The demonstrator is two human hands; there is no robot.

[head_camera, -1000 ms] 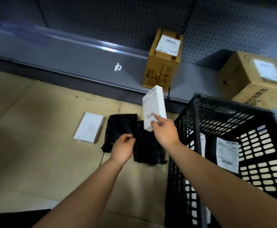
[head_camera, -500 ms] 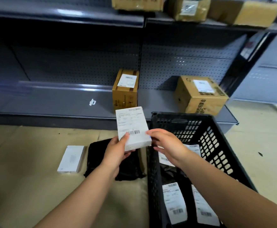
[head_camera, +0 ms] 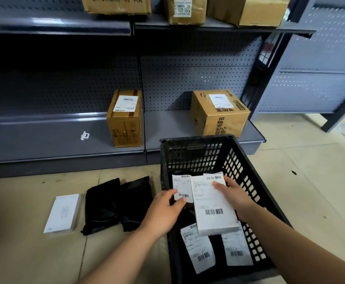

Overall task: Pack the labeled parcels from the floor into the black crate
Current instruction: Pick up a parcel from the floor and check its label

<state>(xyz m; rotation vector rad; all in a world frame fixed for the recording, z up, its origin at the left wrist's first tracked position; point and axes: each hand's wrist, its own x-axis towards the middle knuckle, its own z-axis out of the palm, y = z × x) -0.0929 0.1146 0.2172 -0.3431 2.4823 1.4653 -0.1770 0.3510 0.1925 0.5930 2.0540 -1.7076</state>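
The black crate (head_camera: pixel 198 140) stands on the floor at centre right, with several labeled black parcels inside. A white labeled box (head_camera: pixel 212 203) hangs over the crate's opening. My right hand (head_camera: pixel 234 194) grips its right side. My left hand (head_camera: pixel 163 210) is at the crate's left rim, fingers touching a parcel label, holding nothing. On the floor to the left lie two black bag parcels (head_camera: pixel 104 203) (head_camera: pixel 136 199) and a white box (head_camera: pixel 63 213).
A grey shelf unit runs behind; its low shelf carries two labeled cardboard boxes (head_camera: pixel 125 119) (head_camera: pixel 218 113). More cartons sit on the upper shelf (head_camera: pixel 188 9). Tiled floor lies open to the right of the crate.
The white labeled box went from in front of the shelf, held by both hands, rightward and down over the crate. My left hand let go of it.
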